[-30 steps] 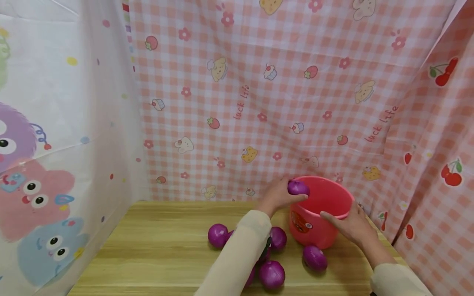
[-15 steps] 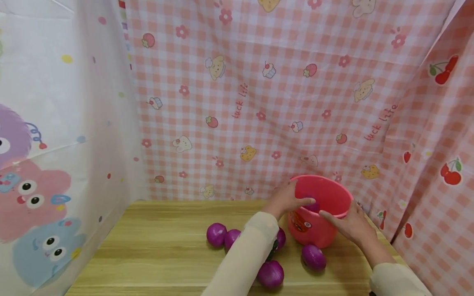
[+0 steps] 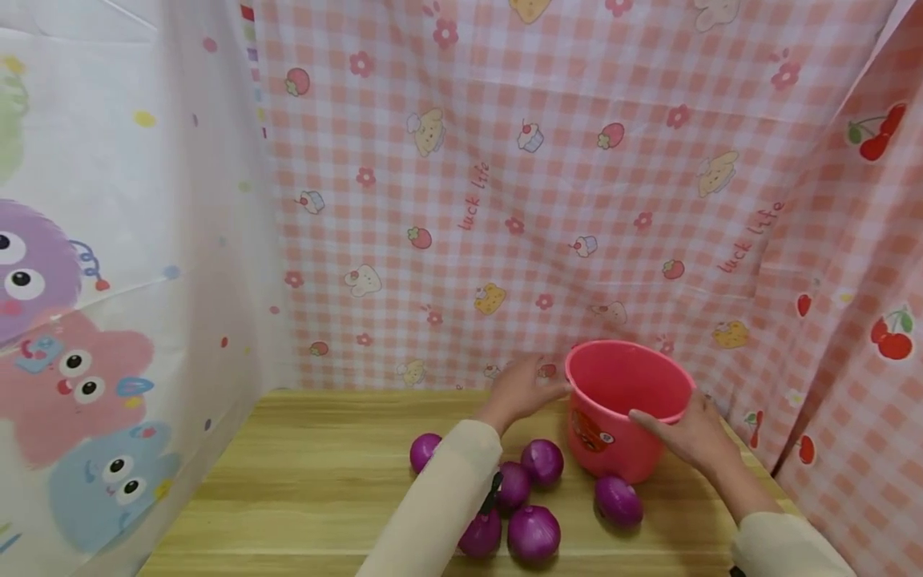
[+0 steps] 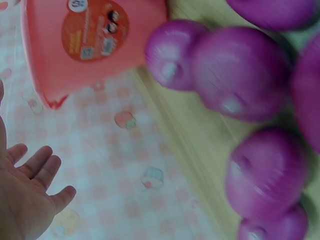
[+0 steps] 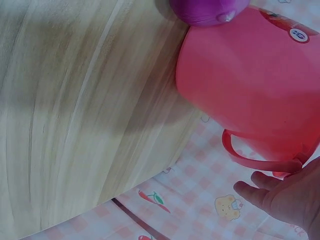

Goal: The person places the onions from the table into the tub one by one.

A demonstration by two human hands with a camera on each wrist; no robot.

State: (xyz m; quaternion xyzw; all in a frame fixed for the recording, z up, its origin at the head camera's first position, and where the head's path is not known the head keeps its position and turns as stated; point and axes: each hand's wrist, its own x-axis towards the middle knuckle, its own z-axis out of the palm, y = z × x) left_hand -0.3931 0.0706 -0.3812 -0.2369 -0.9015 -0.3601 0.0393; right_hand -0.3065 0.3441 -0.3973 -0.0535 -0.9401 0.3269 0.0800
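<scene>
A red plastic bucket (image 3: 629, 449) stands upright at the back right of the wooden table, its inner floor hidden from the head view. My left hand (image 3: 521, 393) is just left of its rim with nothing in it; the left wrist view shows the fingers (image 4: 42, 167) spread. My right hand (image 3: 695, 437) holds the bucket's right side, thumb along the front of the rim. In the right wrist view the bucket's handle (image 5: 260, 163) hangs beside those fingers. Several purple onions lie about, including one onion (image 3: 618, 502) against the bucket's front and another (image 3: 534, 534) nearer me.
More onions (image 3: 542, 462) cluster left of the bucket, some partly hidden by my left sleeve (image 3: 440, 497). The wooden table (image 3: 303, 481) extends left. A pink checked cloth (image 3: 404, 320) hangs behind it, and a white printed curtain (image 3: 195, 320) is on the left.
My left hand has lowered an onion into the bucket, let it go, and drawn back left out over the rim. The right hand has stayed on the bucket.
</scene>
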